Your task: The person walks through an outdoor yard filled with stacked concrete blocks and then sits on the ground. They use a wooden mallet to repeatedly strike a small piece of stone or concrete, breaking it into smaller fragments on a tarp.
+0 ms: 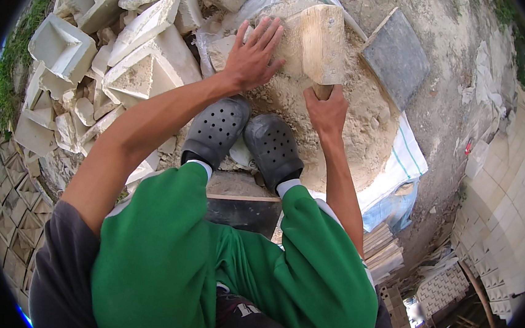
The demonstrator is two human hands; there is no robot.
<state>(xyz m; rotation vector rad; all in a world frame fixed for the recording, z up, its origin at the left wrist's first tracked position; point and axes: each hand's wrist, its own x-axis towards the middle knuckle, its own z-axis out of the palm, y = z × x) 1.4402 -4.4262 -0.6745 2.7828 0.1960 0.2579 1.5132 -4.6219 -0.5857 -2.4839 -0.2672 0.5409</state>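
My right hand [327, 110] is closed round the short handle of a wooden mallet [322, 44]. Its pale, blocky head points away from me over a heap of tan crushed material [360, 131]. To the left, my left hand [254, 53] is open, fingers spread and palm down, above the edge of the heap. It holds nothing; whether the palm touches the rubble beneath is hidden. A pale broken chunk [222, 53] lies beside its wrist. Under the heap is a white woven sheet [408, 148] with thin blue-green stripes.
Broken cream-coloured moulded pieces [152, 72] are piled at the left. A dark square slab [397, 57] lies at the heap's far right. My grey clogs [274, 146] stand at its near edge. Stacked pale blocks [500, 201] line the right side, near a blue bag [390, 212].
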